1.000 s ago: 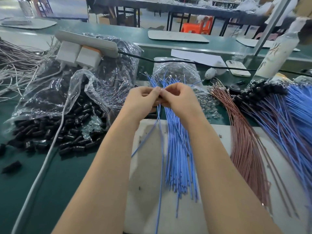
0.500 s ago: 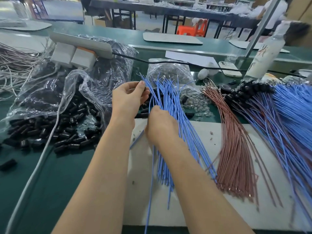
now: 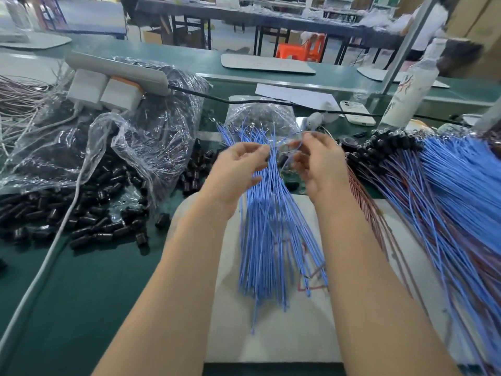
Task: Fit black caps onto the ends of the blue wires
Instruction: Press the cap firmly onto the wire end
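The left hand pinches a small dark thing, maybe a cap. The right hand pinches one thin wire just above the wires between both hands. Spare caps lie left. The wire is bendy, so it could miss or slip.

Black caps crowd left; capped wires block right; near green table bare.

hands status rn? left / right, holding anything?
Left hand: fingers curled at the blue wire bundle; blurred, grip cannot be told.
Right hand: pinching a single blue wire between thumb and fingers.
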A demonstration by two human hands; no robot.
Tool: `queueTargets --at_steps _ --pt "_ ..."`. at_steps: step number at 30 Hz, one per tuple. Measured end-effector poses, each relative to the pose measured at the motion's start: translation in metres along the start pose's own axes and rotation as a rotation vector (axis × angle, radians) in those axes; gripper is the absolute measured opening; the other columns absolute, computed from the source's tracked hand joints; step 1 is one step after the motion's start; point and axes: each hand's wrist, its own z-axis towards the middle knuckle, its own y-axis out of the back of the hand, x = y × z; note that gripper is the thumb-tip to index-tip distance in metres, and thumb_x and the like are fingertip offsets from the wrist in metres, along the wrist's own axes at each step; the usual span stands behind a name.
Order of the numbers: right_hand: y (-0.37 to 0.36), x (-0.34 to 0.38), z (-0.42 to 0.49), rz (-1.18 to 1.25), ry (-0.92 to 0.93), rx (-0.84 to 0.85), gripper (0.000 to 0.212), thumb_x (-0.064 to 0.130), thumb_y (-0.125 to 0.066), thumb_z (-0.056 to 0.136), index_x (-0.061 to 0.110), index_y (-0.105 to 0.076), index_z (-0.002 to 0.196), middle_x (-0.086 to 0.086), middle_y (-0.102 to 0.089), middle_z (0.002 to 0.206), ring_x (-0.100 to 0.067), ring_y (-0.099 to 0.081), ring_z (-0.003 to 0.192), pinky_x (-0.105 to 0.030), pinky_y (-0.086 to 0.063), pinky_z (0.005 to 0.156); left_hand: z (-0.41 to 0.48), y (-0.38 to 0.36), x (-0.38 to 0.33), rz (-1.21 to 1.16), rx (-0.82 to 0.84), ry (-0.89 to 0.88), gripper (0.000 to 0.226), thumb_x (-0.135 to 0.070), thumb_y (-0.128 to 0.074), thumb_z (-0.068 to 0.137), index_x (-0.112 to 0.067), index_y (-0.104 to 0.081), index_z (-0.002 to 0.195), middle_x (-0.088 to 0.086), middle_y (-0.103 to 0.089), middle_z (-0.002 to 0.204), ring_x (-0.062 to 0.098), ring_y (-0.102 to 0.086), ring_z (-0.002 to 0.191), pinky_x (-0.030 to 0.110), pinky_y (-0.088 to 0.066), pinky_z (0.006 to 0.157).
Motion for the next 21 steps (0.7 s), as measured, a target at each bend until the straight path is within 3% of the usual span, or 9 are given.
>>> queueTargets --at_steps 3,6,8,10,12,16,18,21 --pt "0.020 0.004 0.009 0.290 0.081 -0.208 0.009 0.009 -0.050 0.097 0.016 -0.053 0.091 -0.004 -0.064 0.075 -0.007 -0.057 0.052 -0.019 -0.048 0.050 -0.008 -0.015 0.006 0.130 0.250 0.053 0.008 -0.025 -0.062 0.091 -0.018 -0.064 0.092 -0.002 -0.071 0.097 0.006 -0.068 0.087 0.023 -0.056 0.079" --pt "0.035 0.004 0.013 0.487 0.040 -0.169 0.006 0.007 -0.052 0.096 0.008 -0.056 0.092 -0.006 -0.064 0.076 -0.009 -0.062 0.055 -0.020 -0.052 0.054 -0.012 -0.029 0.012 0.104 0.262 0.008 0.010 -0.020 -0.060 0.092 -0.012 -0.067 0.092 0.007 -0.072 0.096 0.005 -0.065 0.076 0.016 -0.054 0.072" --pt "0.030 -0.005 0.010 0.260 -0.041 -0.017 0.010 0.011 -0.055 0.094 0.004 -0.061 0.089 -0.008 -0.064 0.079 -0.015 -0.061 0.061 -0.026 -0.051 0.056 -0.010 -0.034 0.013 0.097 0.192 -0.076 0.011 -0.017 -0.061 0.091 -0.008 -0.067 0.094 0.006 -0.071 0.089 0.004 -0.063 0.073 0.015 -0.052 0.071" --pt "0.021 -0.018 0.005 0.004 -0.105 0.174 0.019 0.015 -0.054 0.095 0.004 -0.065 0.084 -0.016 -0.064 0.086 -0.027 -0.060 0.078 -0.037 -0.050 0.071 -0.008 -0.035 0.015 0.137 0.102 -0.169 0.005 -0.015 -0.062 0.091 -0.012 -0.066 0.091 0.002 -0.069 0.086 0.007 -0.064 0.078 0.021 -0.053 0.078" --pt "0.012 -0.027 -0.002 -0.075 -0.090 0.228 0.025 0.016 -0.051 0.097 0.007 -0.068 0.080 -0.017 -0.066 0.087 -0.030 -0.061 0.085 -0.043 -0.050 0.081 -0.007 -0.034 0.019 0.239 0.030 -0.246 0.005 -0.015 -0.063 0.090 -0.012 -0.065 0.093 0.003 -0.069 0.090 0.013 -0.065 0.086 0.028 -0.052 0.084" --pt "0.011 -0.030 -0.003 -0.156 0.178 -0.046 0.028 0.019 -0.048 0.100 0.017 -0.062 0.075 0.001 -0.065 0.069 -0.005 -0.057 0.055 -0.022 -0.048 0.055 -0.003 -0.024 0.028 0.404 -0.106 -0.376 0.005 -0.022 -0.063 0.090 -0.022 -0.061 0.094 -0.015 -0.063 0.088 0.003 -0.062 0.084 0.013 -0.048 0.075" --pt "0.016 -0.026 -0.003 -0.028 0.205 -0.132 0.024 0.018 -0.043 0.101 0.016 -0.055 0.081 0.001 -0.066 0.067 -0.005 -0.057 0.047 -0.019 -0.047 0.049 -0.001 -0.018 0.030 0.344 -0.205 -0.388 0.007 -0.021 -0.064 0.090 -0.025 -0.059 0.095 -0.015 -0.063 0.088 0.005 -0.063 0.079 0.015 -0.051 0.073" --pt "0.021 -0.018 -0.006 0.132 0.223 -0.127 0.017 0.013 -0.038 0.102 0.015 -0.046 0.087 -0.006 -0.066 0.070 -0.012 -0.062 0.050 -0.021 -0.050 0.050 0.003 -0.014 0.031 0.314 -0.280 -0.379 0.013 -0.011 -0.064 0.089 -0.020 -0.060 0.097 -0.009 -0.064 0.087 0.015 -0.065 0.082 0.019 -0.053 0.077"
